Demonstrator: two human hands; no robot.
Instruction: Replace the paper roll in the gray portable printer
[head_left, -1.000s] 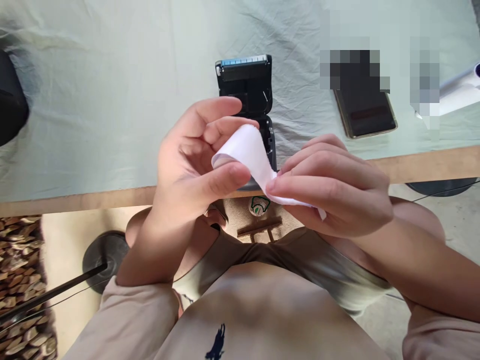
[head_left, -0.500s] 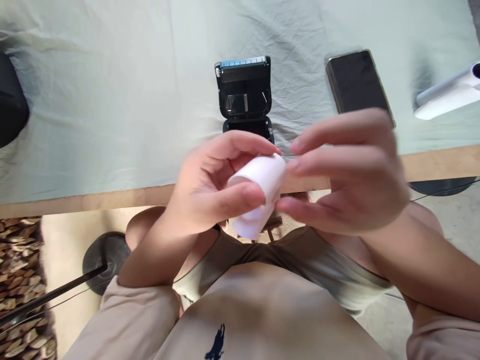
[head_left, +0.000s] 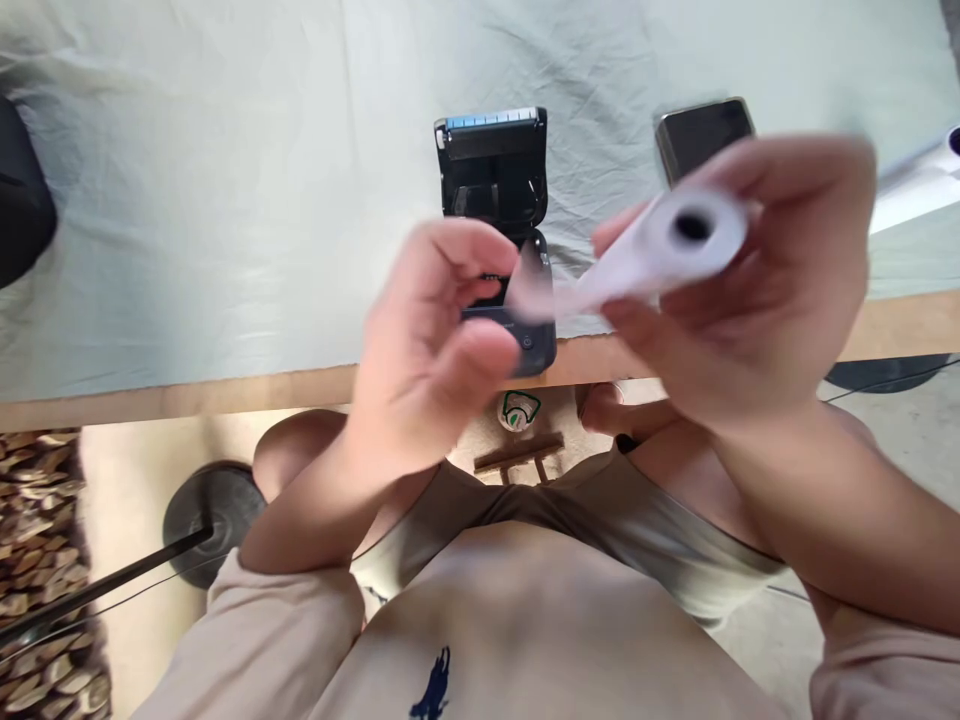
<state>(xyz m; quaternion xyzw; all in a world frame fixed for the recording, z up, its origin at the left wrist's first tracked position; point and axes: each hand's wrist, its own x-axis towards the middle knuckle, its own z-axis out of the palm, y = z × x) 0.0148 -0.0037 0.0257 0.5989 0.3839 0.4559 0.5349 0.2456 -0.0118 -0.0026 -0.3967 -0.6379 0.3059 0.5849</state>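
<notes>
In my right hand (head_left: 780, 300) is a small white paper roll (head_left: 641, 250), pinched between thumb and fingers. Its hollow core end faces up toward me, and a blurred loose tail of paper stretches toward the left. My left hand (head_left: 427, 350) is open, thumb and fingers apart, close to that loose tail. Behind and below the hands, at the table's front edge, stands a small black printer (head_left: 491, 165) with its lid raised. A blue strip lines the lid's top edge. My left fingers partly cover the printer's body.
A phone (head_left: 697, 135) lies on the cloth-covered table (head_left: 225, 200), partly behind my right hand. Farther right lies another white paper roll (head_left: 915, 190). A black object (head_left: 22, 190) sits at the left edge. Under the table is a round black base with a pole (head_left: 206, 520).
The paper roll has passed from my left hand into my right, which has moved it up and to the right. My left fingers have opened, and the printer's body shows more.
</notes>
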